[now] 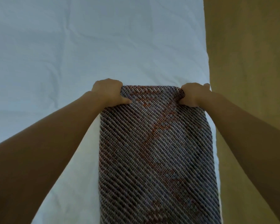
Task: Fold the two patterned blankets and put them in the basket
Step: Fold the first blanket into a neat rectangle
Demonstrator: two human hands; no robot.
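A wrinkled white bed sheet [71,46] spreads beyond both grips, a tan wall [249,62] beside the right one. Between them runs a grey, diagonally ribbed knit blanket with rust-orange patterning [155,151], folded narrow, no label legible. The left hand [109,92] and right hand [192,94] pinch its far corners.

White sheet [55,46] lies open beyond and left of the blanket [153,151].

Dim, cool, even light, no glare, soft shadows in the creases of the white sheet [55,46], forearms dark and underexposed, blanket [153,143] weave fairly sharp, slight overall softness, wide-angle stretching toward the edges
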